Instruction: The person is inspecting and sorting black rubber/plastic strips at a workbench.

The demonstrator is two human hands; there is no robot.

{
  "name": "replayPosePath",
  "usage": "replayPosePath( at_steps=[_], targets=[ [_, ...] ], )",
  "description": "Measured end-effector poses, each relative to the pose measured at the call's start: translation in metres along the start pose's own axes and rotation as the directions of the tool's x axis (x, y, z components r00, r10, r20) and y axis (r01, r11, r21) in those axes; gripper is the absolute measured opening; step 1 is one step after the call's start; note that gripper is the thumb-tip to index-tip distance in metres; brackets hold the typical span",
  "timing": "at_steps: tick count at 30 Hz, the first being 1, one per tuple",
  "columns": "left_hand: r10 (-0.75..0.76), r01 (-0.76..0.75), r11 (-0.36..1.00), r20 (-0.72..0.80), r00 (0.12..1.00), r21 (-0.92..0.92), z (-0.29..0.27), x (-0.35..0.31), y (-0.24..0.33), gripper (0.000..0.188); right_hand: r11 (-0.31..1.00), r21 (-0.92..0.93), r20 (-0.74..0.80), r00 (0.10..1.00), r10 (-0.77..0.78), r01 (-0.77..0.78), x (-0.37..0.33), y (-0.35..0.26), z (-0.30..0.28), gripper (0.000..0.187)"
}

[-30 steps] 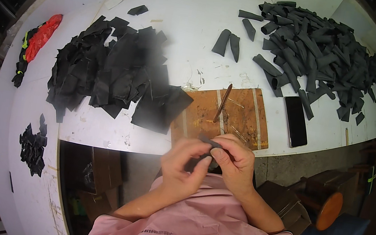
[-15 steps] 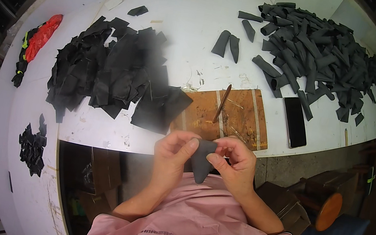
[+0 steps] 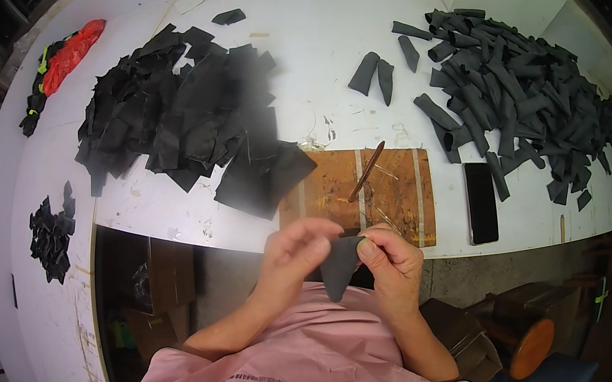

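A small tapered piece of dark grey fabric (image 3: 340, 270), wide at the top and narrowing to a blunt tip, hangs in front of my pink shirt. My right hand (image 3: 390, 268) pinches its upper right edge between thumb and bent fingers. Close beside its left edge is my left hand (image 3: 292, 251), slightly blurred, with curved fingers and the thumb held apart from them; its fingertips are very near the fabric. Just beyond both hands lies a brown wooden board (image 3: 321, 193) at the table edge, with a dark pointed stick (image 3: 367, 172) on it.
Flat black fabric pieces (image 3: 198, 114) are heaped at left. Tapered dark grey fabric tubes (image 3: 525, 98) are piled at far right, near a phone (image 3: 481, 204). Small black scraps (image 3: 52, 239) and a red plastic bag (image 3: 73, 58) lie farther left. A stool (image 3: 533, 346) stands lower right.
My left thumb and fingers have loosened from the fabric's left edge and spread. The fabric has shifted slightly right and turned in my right hand's pinch.
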State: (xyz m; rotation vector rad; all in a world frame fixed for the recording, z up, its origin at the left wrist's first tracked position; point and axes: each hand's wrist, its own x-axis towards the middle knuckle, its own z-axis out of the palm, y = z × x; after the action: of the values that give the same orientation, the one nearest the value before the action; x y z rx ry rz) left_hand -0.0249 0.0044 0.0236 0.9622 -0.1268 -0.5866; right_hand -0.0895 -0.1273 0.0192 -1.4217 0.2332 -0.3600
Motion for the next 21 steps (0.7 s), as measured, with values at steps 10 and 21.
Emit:
replayPosePath(
  at_steps=[10, 21],
  targets=[
    [0.019, -0.026, 0.944, 0.025, 0.999, 0.329, 0.024, 0.003, -0.032, 0.019, 0.994, 0.085, -0.096, 0.992, 0.081, -0.073, -0.001, 0.007, -0.017, 0.009],
    [-0.097, -0.016, 0.913, 0.255, 0.962, 0.408, 0.129, 0.121, -0.095, 0.015, 0.993, -0.112, -0.283, 0.959, 0.001, -0.034, 0.074, -0.026, -0.151, 0.011]
  ],
)
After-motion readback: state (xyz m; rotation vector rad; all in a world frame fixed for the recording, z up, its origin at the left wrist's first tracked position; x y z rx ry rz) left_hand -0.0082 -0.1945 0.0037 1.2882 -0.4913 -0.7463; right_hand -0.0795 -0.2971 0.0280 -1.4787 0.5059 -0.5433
